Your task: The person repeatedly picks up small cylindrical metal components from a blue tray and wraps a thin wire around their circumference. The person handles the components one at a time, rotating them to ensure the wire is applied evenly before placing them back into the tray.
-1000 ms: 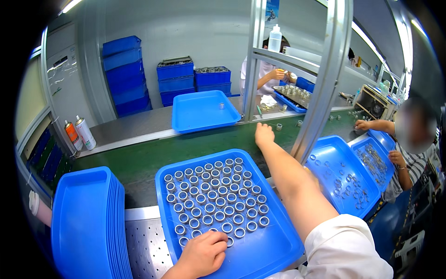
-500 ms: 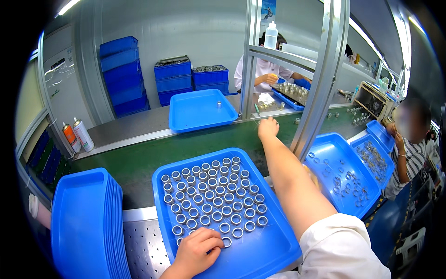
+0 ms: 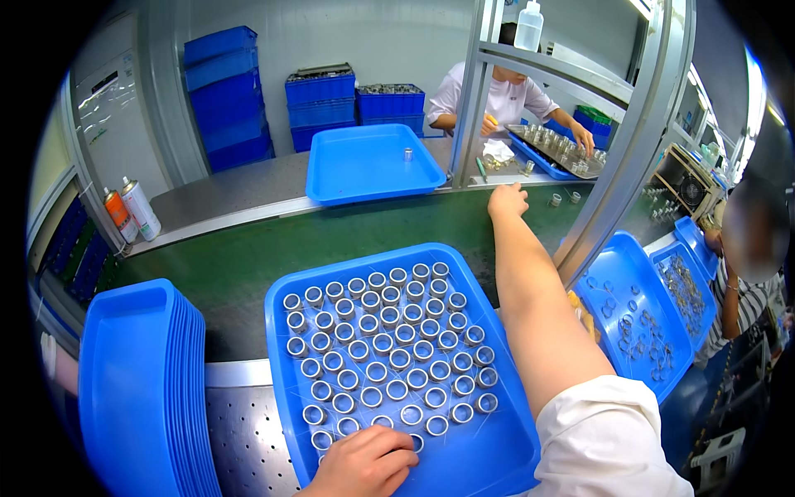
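Observation:
Short metal rings stand in staggered rows in a large blue tray before me. My left hand is over the tray's near rows, its fingers bent and closed against a ring at the fingertips; part of that ring is hidden. Stretched out across the green conveyor belt, my right hand is at the belt's far side with its fingers curled. Whatever it may hold is hidden. Two small metal rings sit on the belt to its right.
A stack of blue trays stands at left, near two spray cans. Beyond the belt lies a blue tray holding one metal piece. A metal post rises right of my arm. A co-worker handles parts opposite.
The view has shifted, so the tray and belt sit differently in it. My right hand still reaches over the belt, and my left stays at the near rows. The co-worker's hand now reaches over their parts.

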Demonstrator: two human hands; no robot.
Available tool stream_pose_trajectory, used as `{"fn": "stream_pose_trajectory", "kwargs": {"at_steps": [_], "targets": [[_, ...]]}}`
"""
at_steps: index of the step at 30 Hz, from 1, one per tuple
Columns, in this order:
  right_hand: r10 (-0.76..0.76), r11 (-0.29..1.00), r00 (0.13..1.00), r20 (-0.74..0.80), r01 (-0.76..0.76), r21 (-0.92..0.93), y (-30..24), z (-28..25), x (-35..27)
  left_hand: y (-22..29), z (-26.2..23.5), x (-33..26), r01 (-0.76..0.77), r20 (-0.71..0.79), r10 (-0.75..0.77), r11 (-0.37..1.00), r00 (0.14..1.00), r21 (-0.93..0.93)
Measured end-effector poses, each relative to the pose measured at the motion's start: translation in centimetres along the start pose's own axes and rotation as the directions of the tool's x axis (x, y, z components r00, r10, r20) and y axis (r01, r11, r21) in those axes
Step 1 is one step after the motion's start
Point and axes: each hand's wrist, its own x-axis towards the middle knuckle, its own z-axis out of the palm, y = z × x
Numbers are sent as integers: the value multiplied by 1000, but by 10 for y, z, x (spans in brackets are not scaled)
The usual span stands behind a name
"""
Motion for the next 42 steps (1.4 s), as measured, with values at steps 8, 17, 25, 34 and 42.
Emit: {"fn": "stream_pose_trajectory", "kwargs": {"at_steps": [8,17,25,34,42], "targets": [[-74,996,997,6,73,50,-1,-4,2,1,-1,4,-38,-14,38,999,999,6],[-134,972,988,75,116,205,-17,-13,-17,-8,-1,-3,-50,2,50,997,999,59],[-656,495,753,45,384,780,-37,-97,-97,-6,-7,1,40,-308,-8,994,951,99],[-965,211,260,28,713,668,129,-221,-253,1,-13,3,132,-517,-108,991,849,10],[-943,313,165,289,734,603,176,-234,-308,-8,-9,3,147,-504,-114,989,856,27]]}}
